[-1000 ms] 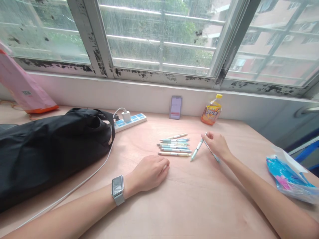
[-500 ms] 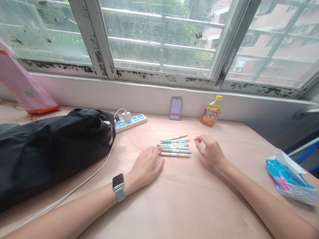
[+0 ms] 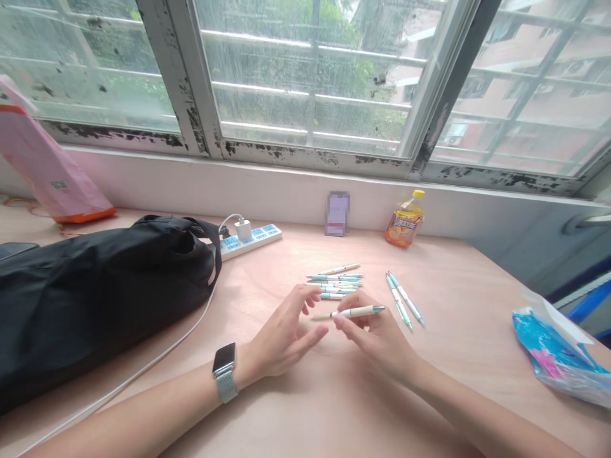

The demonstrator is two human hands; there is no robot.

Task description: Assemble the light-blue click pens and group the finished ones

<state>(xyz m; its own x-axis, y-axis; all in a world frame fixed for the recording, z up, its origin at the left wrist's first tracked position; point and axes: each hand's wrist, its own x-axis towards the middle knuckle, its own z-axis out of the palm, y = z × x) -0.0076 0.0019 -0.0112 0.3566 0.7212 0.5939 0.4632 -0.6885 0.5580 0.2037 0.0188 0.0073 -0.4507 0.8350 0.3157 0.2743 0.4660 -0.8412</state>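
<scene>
The right hand (image 3: 377,337) is half shut. Its thumb and fingers pinch a cream pen with a teal tip (image 3: 358,312), which lies sideways just above the fingers. The left hand (image 3: 281,340) is open, with its fingers curved and spread, and it holds nothing. Its fingertips are near the back end of the cream pen, and the two hands are close but not touching. A metal watch (image 3: 224,372) with a mesh band sits on the left wrist.

Both hands are over a pale wood desk (image 3: 344,407). Just past them is a neat row of thin pens (image 3: 334,278), all lying side by side. Past the right hand, two more pens (image 3: 401,299) lie close together, apart from the row.

To the left of the left hand is a big black bag (image 3: 95,299), with a white cord (image 3: 157,343) running along it. To the right of the right hand is a shiny blue and pink plastic bag (image 3: 556,356).

Farther on, there is a white power strip (image 3: 248,245) with a white plug (image 3: 243,230) in it. A small card (image 3: 337,213) stands up, but it is too blurred to read. A plastic bottle (image 3: 405,219) with a yellow cap has orange drink in it, and its big label letters are too hard to read.
</scene>
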